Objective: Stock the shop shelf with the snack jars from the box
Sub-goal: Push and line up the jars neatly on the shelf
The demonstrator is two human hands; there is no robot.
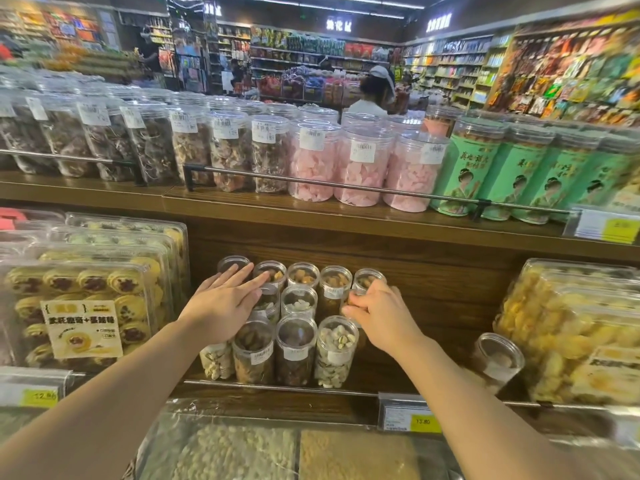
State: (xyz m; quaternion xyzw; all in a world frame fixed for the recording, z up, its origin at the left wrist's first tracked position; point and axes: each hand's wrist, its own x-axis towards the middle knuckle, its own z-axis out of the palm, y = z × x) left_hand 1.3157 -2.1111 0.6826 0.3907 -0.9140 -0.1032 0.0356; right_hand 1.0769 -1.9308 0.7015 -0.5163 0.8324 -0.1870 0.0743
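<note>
Shop interior, wooden shelving; the middle shelf [433,344] at frame centre carries a block of small clear snack jars [298,327] in three rows, lids on, white labels, nuts and dried fruit visible inside. Left hand [221,306], centre-left, lies flat with fingers straight across the jar tops, gripping nothing. Right hand [377,313], centre-right, has fingers curled round a jar [349,303] at the block's right edge, apparently seating it in the middle row. One lone jar [498,358] stands apart at right. Supply box not in view. Judged: placement step; next calls for release, then alignment
</note>
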